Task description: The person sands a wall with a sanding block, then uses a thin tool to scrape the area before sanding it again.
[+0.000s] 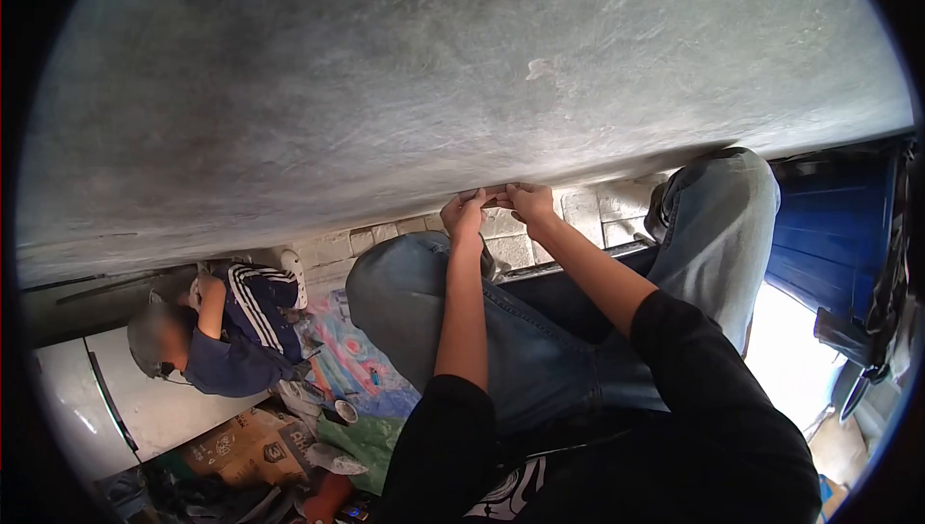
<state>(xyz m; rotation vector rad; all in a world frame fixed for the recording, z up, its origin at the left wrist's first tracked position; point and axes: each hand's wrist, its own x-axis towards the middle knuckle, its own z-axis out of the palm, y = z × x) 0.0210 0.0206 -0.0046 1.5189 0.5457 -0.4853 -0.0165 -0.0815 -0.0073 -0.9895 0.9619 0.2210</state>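
Close to the grey wall (pixel 385 91), my left hand (pixel 464 215) and my right hand (pixel 531 204) come together, arms stretched forward. Between them is a small thin brownish piece (pixel 495 192); its kind is too small to make out. The fingers of both hands are closed on it, the left at one end and the right at the other. My knees in blue jeans (pixel 723 206) are bent on either side of my forearms. Below the hands lie pale floor tiles (pixel 506 225).
At the left, another person in a dark blue top (pixel 226 365) sits near a white cabinet (pixel 145 389). A colourful cloth (pixel 352 355) with small items, a cup (pixel 344 411) and cardboard boxes (pixel 241 447) lie nearby. A blue panel (pixel 833 225) stands at the right.
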